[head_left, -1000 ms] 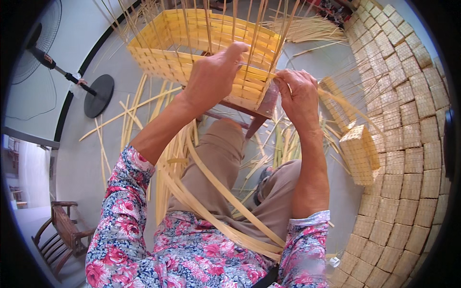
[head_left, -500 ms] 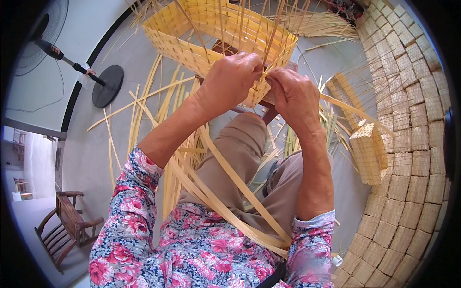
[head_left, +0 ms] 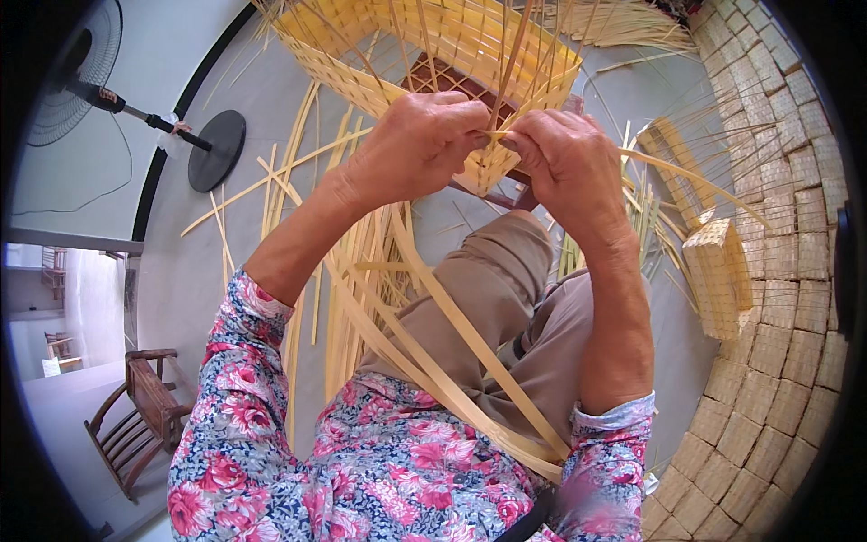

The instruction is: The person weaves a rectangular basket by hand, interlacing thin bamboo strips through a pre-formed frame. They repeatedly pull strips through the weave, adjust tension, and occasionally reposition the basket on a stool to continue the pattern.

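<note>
Grey floor, basket top cut off

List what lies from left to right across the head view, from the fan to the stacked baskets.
Standing fan → wooden chair → round fan base → loose bamboo strips on the floor → left hand → right hand → small finished basket → wall of stacked woven baskets.
</note>
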{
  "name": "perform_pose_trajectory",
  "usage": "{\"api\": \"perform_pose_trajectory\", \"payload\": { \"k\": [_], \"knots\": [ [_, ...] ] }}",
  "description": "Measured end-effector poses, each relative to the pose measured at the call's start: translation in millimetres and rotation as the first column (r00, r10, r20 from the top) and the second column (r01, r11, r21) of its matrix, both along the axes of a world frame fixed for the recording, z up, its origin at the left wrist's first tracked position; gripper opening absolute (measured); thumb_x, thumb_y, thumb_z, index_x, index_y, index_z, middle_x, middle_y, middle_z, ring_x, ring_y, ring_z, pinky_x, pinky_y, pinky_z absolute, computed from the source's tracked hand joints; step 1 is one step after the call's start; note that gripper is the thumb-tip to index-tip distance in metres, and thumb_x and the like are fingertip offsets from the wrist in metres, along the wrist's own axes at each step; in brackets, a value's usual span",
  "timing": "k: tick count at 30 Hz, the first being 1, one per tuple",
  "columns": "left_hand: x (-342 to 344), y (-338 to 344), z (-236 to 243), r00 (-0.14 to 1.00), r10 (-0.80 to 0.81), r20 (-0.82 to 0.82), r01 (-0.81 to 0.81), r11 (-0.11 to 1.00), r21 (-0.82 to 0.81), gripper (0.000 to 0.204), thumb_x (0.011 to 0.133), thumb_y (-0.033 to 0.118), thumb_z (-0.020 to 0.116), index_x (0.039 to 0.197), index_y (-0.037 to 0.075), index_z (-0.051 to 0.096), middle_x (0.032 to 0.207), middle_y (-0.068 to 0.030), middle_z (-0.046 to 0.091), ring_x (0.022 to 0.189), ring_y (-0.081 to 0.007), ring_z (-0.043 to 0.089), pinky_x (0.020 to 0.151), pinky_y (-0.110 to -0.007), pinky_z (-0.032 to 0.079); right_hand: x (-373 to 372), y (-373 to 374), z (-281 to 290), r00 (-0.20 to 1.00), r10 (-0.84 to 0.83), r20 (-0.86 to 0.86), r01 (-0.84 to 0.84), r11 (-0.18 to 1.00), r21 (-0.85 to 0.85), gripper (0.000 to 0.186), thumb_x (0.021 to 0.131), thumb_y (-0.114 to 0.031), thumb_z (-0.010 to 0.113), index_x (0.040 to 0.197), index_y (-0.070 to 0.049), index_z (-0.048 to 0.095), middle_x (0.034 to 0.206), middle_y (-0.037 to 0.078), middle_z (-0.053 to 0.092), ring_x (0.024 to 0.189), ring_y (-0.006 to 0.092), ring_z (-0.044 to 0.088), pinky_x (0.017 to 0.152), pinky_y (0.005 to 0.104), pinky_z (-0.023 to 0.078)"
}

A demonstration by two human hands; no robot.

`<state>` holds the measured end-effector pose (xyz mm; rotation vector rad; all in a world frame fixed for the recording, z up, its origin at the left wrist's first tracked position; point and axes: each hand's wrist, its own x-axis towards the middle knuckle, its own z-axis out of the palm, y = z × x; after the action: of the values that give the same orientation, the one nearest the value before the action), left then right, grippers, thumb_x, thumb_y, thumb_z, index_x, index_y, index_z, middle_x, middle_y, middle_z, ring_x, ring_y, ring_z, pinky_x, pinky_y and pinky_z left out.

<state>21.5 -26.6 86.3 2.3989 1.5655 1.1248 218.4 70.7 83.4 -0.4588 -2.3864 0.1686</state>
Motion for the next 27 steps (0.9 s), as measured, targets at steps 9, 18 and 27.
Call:
{"api": "perform_pose_trajectory", "payload": {
  "k": [9, 18, 27],
  "knots": [
    [-17.5, -20.0, -1.8, 0.982, -0.189, 0.025, 0.191, 0.969, -0.156, 0.006, 0.09, 0.006, 0.07, 0.089, 0.001, 0.066, 0.08, -0.0078, 0.068, 0.062, -0.0184, 0.07, 0.055, -0.03, 0.053, -10.0, 2.6, -6.7, 0.996, 0.03, 0.082, -0.039, 0.992, 0.118, 0.052, 0.082, -0.056, 0.067, 0.065, -0.008, 0.058, 0.062, 0.009, 0.061, 0.062, 0.0307, 0.063, 0.065, 0.043, 0.047],
    [-26.7, -20.7, 1.4, 0.969, -0.203, -0.139, 0.189, 0.976, -0.111, 0.016, 0.087, 0.017, 0.075, 0.089, 0.004, 0.066, 0.08, -0.0065, 0.067, 0.075, -0.0246, 0.069, 0.065, -0.036, 0.054, -17.5, 9.8, 1.3, 0.981, 0.135, 0.138, -0.147, 0.985, 0.085, 0.056, 0.082, -0.061, 0.065, 0.065, -0.008, 0.06, 0.061, 0.012, 0.061, 0.063, 0.0343, 0.063, 0.062, 0.0453, 0.048],
    [-35.0, -21.5, 5.3, 0.98, -0.189, -0.064, 0.172, 0.963, -0.207, 0.027, 0.089, 0.021, 0.077, 0.099, 0.002, 0.06, 0.084, -0.0079, 0.063, 0.073, -0.0206, 0.07, 0.061, -0.031, 0.055, -18.8, 10.5, 15.9, 0.959, 0.213, 0.188, -0.231, 0.97, 0.077, 0.049, 0.081, -0.052, 0.074, 0.069, -0.007, 0.061, 0.063, 0.011, 0.059, 0.059, 0.0341, 0.059, 0.055, 0.0431, 0.043]
  ]
}}
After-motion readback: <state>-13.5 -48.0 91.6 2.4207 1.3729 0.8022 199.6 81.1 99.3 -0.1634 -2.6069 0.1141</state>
